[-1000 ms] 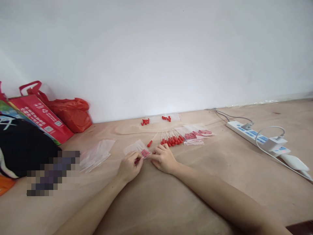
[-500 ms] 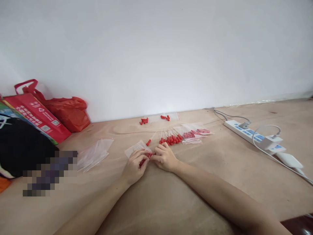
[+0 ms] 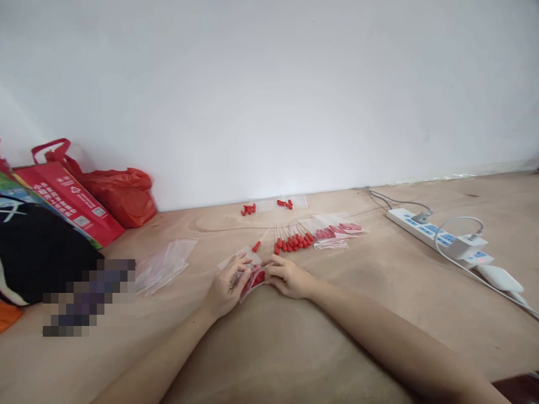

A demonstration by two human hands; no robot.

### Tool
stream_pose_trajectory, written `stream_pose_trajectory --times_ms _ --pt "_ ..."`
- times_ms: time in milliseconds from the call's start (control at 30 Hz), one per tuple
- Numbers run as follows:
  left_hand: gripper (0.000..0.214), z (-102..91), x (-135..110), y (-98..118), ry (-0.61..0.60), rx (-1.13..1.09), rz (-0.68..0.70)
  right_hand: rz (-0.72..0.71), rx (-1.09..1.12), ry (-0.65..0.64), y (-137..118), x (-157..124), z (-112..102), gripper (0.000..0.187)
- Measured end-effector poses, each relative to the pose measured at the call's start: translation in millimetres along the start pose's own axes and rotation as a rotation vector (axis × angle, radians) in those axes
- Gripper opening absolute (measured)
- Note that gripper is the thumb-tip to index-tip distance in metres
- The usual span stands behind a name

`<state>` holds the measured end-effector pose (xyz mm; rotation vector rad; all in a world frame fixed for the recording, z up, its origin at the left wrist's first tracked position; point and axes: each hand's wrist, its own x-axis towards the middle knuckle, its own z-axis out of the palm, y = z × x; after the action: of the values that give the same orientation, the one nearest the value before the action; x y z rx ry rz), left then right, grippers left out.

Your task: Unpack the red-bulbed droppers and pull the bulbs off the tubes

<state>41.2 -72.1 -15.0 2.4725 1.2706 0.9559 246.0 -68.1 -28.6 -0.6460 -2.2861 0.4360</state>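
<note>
Between my hands is a clear zip bag (image 3: 254, 278) with red rubber bulbs showing inside. My left hand (image 3: 225, 287) grips the bag's left side between thumb and fingers. At the bag's right edge, my right hand (image 3: 288, 276) pinches it with bent fingers; the fingertips are partly hidden. Just beyond lies a single dropper (image 3: 256, 246) with a red bulb and a thin clear tube. A row of several similar droppers (image 3: 293, 241) lies behind my right hand, bulbs toward me. Filled bags (image 3: 337, 229) are piled to their right.
Flat plastic bags (image 3: 166, 266) lie at left, near a black bag (image 3: 42, 252) and red bags (image 3: 120, 193). Loose red bulbs (image 3: 248, 209) sit by the wall. A white power strip (image 3: 421, 227) with cables and a charger (image 3: 501, 278) is at right.
The bag between my hands has tilted and come nearer to me, so more of its red contents shows. My right hand has drawn slightly toward me, and my left fingers have shifted on the bag.
</note>
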Motion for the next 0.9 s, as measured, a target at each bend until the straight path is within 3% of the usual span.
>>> stream_pose_trajectory --times_ms 100,267,467,633,767,900 --pt "0.033 -9.1 2 -4 -0.163 -0.038 -0.025 0.082 0.104 0.015 0 -10 -12 0.008" --pt "0.044 -15.3 4 -4 -0.392 -0.001 0.135 0.274 0.205 0.109 2 -21 -17 0.009" --pt "0.041 -12.0 3 12 -0.399 -0.045 0.132 0.495 0.247 0.252 3 -24 -13 0.010" --pt "0.043 -8.6 3 11 -0.382 -0.043 0.124 0.611 0.256 0.301 0 -23 -9 0.013" --pt "0.048 -6.2 3 7 -0.356 -0.015 0.106 0.664 0.354 0.280 3 -24 -3 0.017" --pt "0.043 -5.1 3 6 -0.362 -0.020 0.104 0.610 0.467 0.233 7 -25 -1 0.025"
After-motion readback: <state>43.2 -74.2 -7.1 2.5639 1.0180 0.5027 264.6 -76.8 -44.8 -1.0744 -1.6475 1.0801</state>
